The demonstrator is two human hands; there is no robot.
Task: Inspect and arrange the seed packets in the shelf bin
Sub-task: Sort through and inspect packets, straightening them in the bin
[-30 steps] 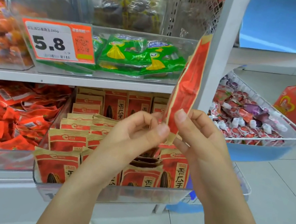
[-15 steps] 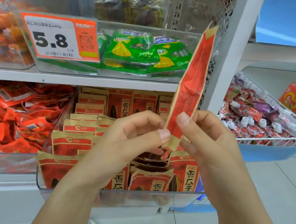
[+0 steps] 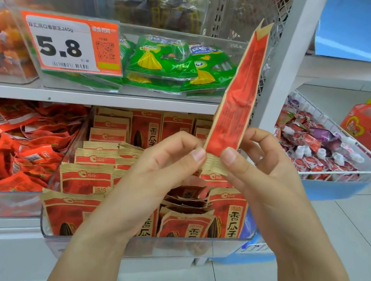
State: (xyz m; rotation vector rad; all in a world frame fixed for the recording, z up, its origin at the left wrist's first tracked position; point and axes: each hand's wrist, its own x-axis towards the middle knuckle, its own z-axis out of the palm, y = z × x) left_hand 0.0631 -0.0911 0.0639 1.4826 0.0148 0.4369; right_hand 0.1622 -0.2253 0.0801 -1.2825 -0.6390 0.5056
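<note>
One red and tan seed packet [image 3: 237,100] stands upright, edge-on to the camera, above the clear shelf bin [image 3: 162,248]. My left hand [image 3: 166,164] pinches its lower tan edge with thumb and forefinger. Opposite it, my right hand [image 3: 261,174] pinches the same lower edge from the right side. Below my hands, the bin holds several matching seed packets [image 3: 85,180] in rows, some upright and some lying flat in the middle.
A clear bin of red snack packs [image 3: 8,146] sits left of the seed bin. Green packets [image 3: 167,64] and a 5.8 price tag [image 3: 71,44] are on the shelf above. A white upright post [image 3: 287,59] and a wire basket of candies [image 3: 324,147] stand to the right.
The held packet has turned slightly, showing more of its red printed side. Both hands keep their pinch on its lower edge. The view has shifted a little.
</note>
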